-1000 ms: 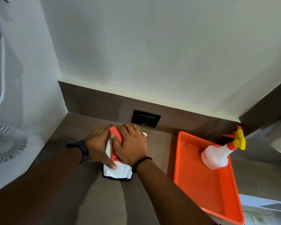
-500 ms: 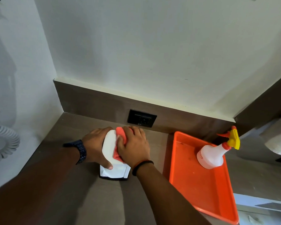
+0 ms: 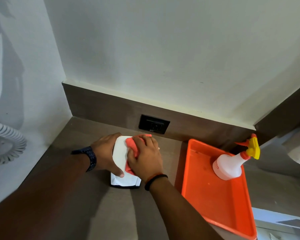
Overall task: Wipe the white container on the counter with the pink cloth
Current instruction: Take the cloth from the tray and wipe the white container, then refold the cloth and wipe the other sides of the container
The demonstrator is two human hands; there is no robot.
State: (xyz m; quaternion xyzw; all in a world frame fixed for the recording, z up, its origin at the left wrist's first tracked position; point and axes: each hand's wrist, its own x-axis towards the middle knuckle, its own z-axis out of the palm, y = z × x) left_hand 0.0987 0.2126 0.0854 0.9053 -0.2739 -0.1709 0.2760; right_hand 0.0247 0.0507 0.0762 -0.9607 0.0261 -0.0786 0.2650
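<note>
The pink cloth (image 3: 132, 149) has slid toward the right of the white container (image 3: 121, 163) on the surface (image 3: 93, 213); right hand (image 3: 145, 158) presses it, left hand (image 3: 106, 153) grips the container.

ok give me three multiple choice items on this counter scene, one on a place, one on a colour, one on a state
1. Where does the spray bottle stand?
A. in the orange tray
B. on the bare counter
C. on the white container

2. What colour is the bottle's trigger?
A. blue
B. yellow
C. black

3. What is the right hand doing?
A. hanging free
B. gripping the bottle
C. pressing the pink cloth on the white container

Answers: 1 A, its base sits inside the tray; 2 B, the trigger is yellow; 3 C, the palm covers the cloth while the left hand steadies the container's side.
</note>
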